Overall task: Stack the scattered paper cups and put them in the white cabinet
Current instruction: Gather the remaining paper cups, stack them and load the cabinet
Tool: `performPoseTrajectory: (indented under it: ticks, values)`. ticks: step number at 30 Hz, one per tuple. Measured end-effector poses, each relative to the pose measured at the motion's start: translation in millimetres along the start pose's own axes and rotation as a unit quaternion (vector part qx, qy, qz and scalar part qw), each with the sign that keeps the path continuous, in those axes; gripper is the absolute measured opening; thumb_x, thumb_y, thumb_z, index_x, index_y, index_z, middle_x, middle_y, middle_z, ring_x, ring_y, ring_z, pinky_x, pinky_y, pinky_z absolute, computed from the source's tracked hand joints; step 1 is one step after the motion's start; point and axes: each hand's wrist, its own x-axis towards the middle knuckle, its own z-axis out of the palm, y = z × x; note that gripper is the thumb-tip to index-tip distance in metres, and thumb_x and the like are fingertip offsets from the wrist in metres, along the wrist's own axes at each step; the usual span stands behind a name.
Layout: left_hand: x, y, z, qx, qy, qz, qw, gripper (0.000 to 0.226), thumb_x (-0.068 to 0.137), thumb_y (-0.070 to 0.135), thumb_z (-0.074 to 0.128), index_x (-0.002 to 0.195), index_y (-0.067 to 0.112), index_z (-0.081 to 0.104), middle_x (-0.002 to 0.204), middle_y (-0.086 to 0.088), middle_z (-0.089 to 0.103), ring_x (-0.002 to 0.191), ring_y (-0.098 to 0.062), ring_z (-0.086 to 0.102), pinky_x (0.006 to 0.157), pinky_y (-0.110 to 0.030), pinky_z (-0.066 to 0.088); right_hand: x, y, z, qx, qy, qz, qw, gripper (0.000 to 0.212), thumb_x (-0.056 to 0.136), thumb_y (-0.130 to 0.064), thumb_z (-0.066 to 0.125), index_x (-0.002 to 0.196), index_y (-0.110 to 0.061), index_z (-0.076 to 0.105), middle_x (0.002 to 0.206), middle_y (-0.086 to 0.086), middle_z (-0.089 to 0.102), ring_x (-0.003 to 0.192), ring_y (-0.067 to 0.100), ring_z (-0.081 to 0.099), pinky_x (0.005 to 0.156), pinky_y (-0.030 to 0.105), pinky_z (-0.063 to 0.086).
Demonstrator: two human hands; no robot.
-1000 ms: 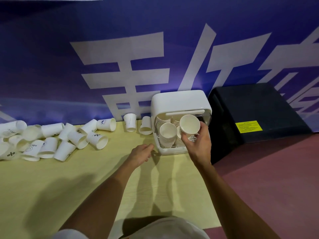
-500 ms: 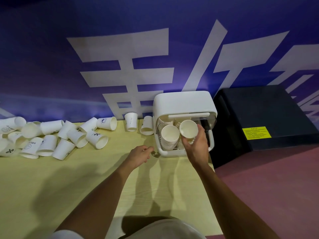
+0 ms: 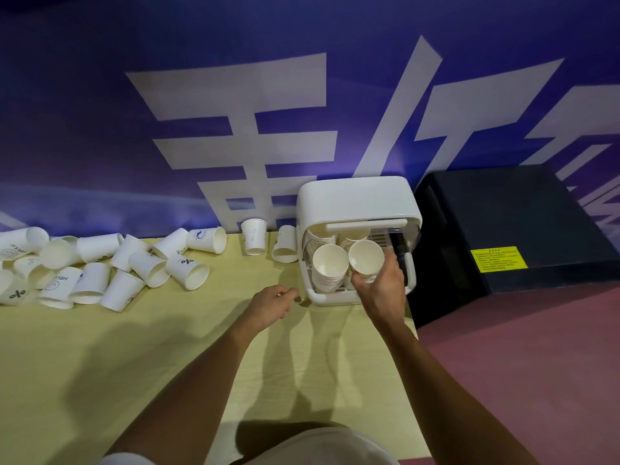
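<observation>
The white cabinet [image 3: 356,201] stands at the table's far right with its front open. Inside it a stack of paper cups [image 3: 329,267] stands on the left, with more stacks behind. My right hand [image 3: 380,290] is shut on another stack of cups [image 3: 366,259], held inside the cabinet's opening beside the first stack. My left hand [image 3: 273,303] hovers just left of the cabinet's base, fingers loosely curled, holding nothing. Several loose white cups [image 3: 119,263] lie scattered at the table's far left. Two more cups [image 3: 254,236] stand mouth down near the cabinet.
The pale wooden table [image 3: 134,347] runs to an edge just right of the cabinet. A black box [image 3: 516,226] with a yellow label sits beyond that edge on the reddish floor. A blue banner wall rises right behind the table.
My right hand has lowered its stack of cups into the cabinet's opening, beside the left stack. My left hand has barely moved.
</observation>
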Motion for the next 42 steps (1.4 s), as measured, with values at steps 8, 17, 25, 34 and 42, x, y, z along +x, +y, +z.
performPoseTrajectory:
  ticks: [8,17,25,34,42]
  values:
    - [-7.5,3.6,-6.5,-0.002,0.009,0.004,1.0,0.034,0.088,0.05,0.056,0.095,0.019,0.068,0.091,0.0,0.072,0.085,-0.02,0.07,0.067,-0.028,0.048,3.8,-1.2,0.7,-0.069,-0.045,0.009,0.997,0.081,0.086,-0.045,0.07,0.149,-0.008,0.036,0.141,0.017,0.049,0.128,0.037,0.046,0.105,0.05,0.042]
    - [-16.4,6.1,-12.9,-0.015,0.012,0.013,1.0,0.033,0.087,0.052,0.056,0.095,0.022,0.068,0.093,0.0,0.072,0.088,-0.02,0.071,0.078,-0.031,0.05,-6.1,-19.4,-0.4,-0.135,-0.062,-0.038,0.988,0.072,0.088,-0.043,0.068,0.144,-0.006,0.044,0.148,0.02,0.04,0.135,0.038,0.039,0.112,0.047,0.034]
    - [-19.0,-3.8,-32.8,-0.018,0.019,0.018,0.999,0.037,0.09,0.052,0.056,0.094,0.018,0.069,0.091,0.001,0.072,0.089,-0.022,0.069,0.084,-0.032,0.051,-35.2,-71.6,29.3,-0.058,-0.065,-0.206,0.975,0.04,0.09,-0.016,0.059,0.129,-0.008,0.058,0.133,0.009,0.056,0.122,0.027,0.049,0.1,0.038,0.043]
    - [4.0,-22.6,-67.5,-0.04,0.046,0.003,0.998,0.033,0.09,0.053,0.053,0.093,0.024,0.068,0.092,0.001,0.072,0.088,-0.018,0.067,0.087,-0.036,0.052,-39.5,-105.4,102.6,-0.06,-0.213,-0.056,0.973,0.057,0.091,-0.032,0.06,0.14,-0.008,0.042,0.127,0.014,0.063,0.115,0.032,0.059,0.095,0.04,0.049]
    - [44.7,-37.7,-91.7,-0.056,0.057,-0.022,0.997,0.03,0.086,0.054,0.059,0.095,0.027,0.066,0.095,0.007,0.068,0.09,-0.014,0.063,0.083,-0.033,0.05,-14.3,-98.8,163.4,0.105,-0.191,0.238,0.947,0.07,0.086,-0.047,0.074,0.129,0.003,0.053,0.111,0.015,0.067,0.106,0.033,0.066,0.095,0.051,0.054]
